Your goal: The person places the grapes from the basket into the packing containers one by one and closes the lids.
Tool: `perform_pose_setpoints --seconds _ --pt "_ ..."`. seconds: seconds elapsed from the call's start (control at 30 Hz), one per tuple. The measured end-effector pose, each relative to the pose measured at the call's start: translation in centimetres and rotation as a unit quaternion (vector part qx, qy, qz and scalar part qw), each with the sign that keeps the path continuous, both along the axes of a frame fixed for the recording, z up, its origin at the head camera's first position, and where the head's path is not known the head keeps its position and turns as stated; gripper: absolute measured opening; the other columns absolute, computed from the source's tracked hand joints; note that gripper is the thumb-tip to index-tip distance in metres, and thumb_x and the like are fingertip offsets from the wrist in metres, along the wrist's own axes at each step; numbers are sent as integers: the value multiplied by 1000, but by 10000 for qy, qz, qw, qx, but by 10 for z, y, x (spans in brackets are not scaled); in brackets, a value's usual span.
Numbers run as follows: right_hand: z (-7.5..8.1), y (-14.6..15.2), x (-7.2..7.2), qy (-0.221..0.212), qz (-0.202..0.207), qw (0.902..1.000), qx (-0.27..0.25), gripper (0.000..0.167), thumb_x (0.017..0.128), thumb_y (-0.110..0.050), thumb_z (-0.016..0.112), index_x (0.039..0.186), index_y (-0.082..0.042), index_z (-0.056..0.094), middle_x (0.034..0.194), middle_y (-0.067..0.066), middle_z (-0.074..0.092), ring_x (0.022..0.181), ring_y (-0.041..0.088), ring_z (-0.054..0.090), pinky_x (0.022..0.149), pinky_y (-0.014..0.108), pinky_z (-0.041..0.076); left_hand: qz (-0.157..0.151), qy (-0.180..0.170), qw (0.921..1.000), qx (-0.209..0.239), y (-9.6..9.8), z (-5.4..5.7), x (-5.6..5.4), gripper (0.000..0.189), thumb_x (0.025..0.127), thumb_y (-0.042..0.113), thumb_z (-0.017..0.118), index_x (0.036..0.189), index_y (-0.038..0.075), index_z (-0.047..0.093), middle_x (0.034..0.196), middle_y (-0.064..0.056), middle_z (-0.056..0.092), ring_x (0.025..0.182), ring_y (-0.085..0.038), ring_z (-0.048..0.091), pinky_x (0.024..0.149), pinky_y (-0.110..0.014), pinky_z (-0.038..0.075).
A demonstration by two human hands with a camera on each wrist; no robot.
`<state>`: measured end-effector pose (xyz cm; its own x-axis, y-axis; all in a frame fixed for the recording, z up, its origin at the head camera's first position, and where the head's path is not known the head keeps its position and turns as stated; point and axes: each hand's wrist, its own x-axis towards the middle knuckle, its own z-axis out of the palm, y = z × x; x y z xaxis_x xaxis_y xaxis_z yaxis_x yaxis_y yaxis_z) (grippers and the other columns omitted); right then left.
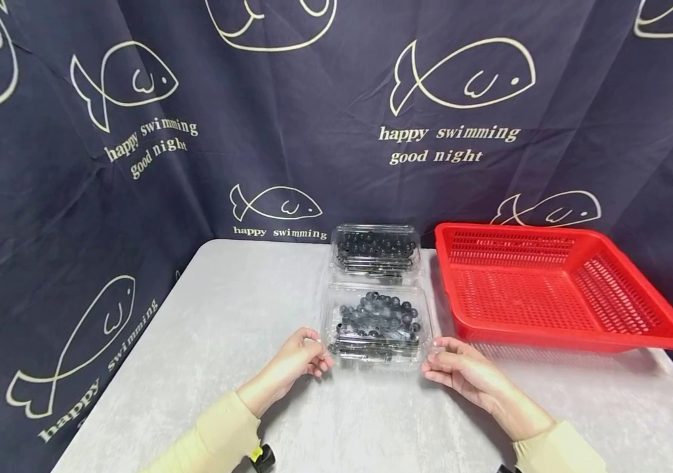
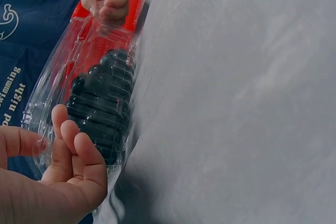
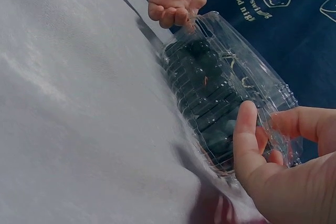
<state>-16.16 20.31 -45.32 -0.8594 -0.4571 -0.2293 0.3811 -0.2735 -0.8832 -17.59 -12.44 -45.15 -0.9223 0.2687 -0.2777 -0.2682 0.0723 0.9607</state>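
A clear plastic clamshell box (image 1: 379, 322) of dark round blueberries (image 1: 386, 314) sits on the table in the head view, its lid over the fruit. My left hand (image 1: 300, 358) pinches the near left corner of its rim. At the near right corner, my right hand (image 1: 465, 372) pinches the same rim between thumb and fingers. Both wrist views show the ribbed side of the box, with the left hand (image 2: 63, 171) and the right hand (image 3: 283, 156) at opposite ends. Directly behind stands a second clamshell box (image 1: 375, 249), also holding dark berries.
To the right, a red perforated plastic basket (image 1: 526, 338) stands close beside the boxes. A grey-white cloth covers the table (image 1: 254, 295). A dark blue fish-print curtain (image 1: 324, 131) hangs at the back and left.
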Motion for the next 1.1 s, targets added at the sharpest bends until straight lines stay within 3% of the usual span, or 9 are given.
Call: perform_pose_setpoints --seconds 0.23,0.5,0.87,1.1 --pt "0 0 0 -62 202 9997 133 16 91 1 49 105 -3 44 89 7 67 82 18 68 83 31 56 -13 -71 10000 -1 1 0 0 30 83 2 46 109 -1 32 73 -8 65 61 -11 56 56 -21 48" --pt "1 0 2 -28 341 9992 193 21 92 -2 49 110 2 41 94 14 69 81 19 69 79 29 56 -38 -5 10000 0 2 -1 1 24 85 3 45 105 1 32 71 -6 65 59 -10 55 55 -21 47" --pt "2 0 2 79 403 9991 63 18 92 0 48 109 1 41 93 13 70 81 18 70 78 28 56 -115 39 9999 92 2 -1 1 22 84 1 44 102 2 32 70 -5 64 59 -9 53 56 -20 46" --pt "2 -1 1 132 315 9989 317 29 92 0 49 115 8 34 91 12 70 79 16 69 76 26 56 -220 72 9997 68 0 1 1 23 85 -1 43 105 1 31 69 -5 63 58 -9 51 55 -19 44"
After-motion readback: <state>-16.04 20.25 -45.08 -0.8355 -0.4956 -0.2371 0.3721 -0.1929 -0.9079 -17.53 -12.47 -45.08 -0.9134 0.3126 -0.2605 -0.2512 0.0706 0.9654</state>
